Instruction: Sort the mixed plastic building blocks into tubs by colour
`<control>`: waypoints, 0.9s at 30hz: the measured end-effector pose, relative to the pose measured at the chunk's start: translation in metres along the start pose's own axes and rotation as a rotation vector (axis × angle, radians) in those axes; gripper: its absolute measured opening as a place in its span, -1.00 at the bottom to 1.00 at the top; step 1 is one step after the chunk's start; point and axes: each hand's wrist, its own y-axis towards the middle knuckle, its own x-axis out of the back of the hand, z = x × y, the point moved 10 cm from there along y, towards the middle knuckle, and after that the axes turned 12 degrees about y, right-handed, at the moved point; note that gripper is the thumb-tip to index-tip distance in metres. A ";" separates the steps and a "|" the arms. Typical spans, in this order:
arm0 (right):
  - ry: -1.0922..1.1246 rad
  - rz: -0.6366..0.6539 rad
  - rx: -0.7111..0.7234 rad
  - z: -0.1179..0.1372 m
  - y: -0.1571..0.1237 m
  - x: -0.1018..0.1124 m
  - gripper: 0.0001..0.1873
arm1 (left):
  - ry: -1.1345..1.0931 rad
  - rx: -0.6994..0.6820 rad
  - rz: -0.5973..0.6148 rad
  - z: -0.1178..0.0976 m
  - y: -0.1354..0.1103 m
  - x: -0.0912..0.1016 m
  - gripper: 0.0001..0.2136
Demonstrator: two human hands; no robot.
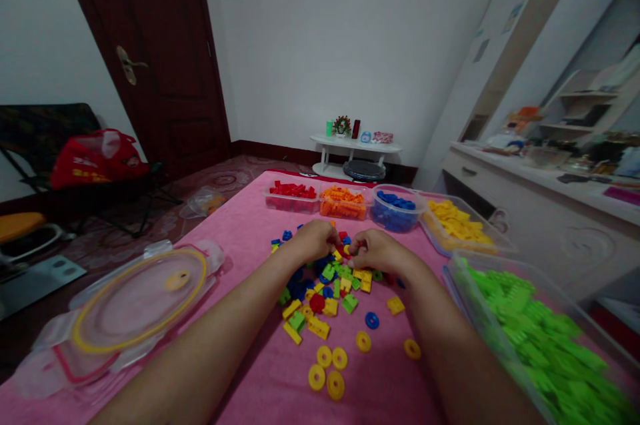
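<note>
Clock positions read from the mixed brick pile (344, 271).

- Yellow rings (329, 385), six, loose on the table (380, 388), between 4 and 6 o'clock.
- Green-brick box (465, 291), 3 to 4.
- Pile: mid-table, several colours; seemingly the portion left to sort.
- Left hand (320, 238), 12, and right hand (377, 250), 1: both over the pile's far side, fingers partly curled; cannot tell whether either grips a piece.
- Yellow-brick box (465, 244), 2; blue-brick bowl (395, 219), 1; orange-brick box (343, 211), 12; red-brick box (290, 202), 11: each one colour, sorting apparently well along.

Dark door (160, 58); red bag (95, 161) on chair (47, 119)
</note>
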 end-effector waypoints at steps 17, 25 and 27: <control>-0.338 -0.268 -0.092 -0.035 0.016 0.009 -0.77 | 0.352 0.114 0.189 0.011 -0.013 -0.002 -0.77; 0.216 -0.395 0.045 -0.031 0.019 0.026 -0.85 | -0.216 0.254 -0.084 0.035 -0.005 0.021 -0.87; 0.517 -0.391 0.065 -0.027 0.018 0.026 -0.79 | -0.606 0.326 -0.049 0.035 -0.005 0.008 -0.90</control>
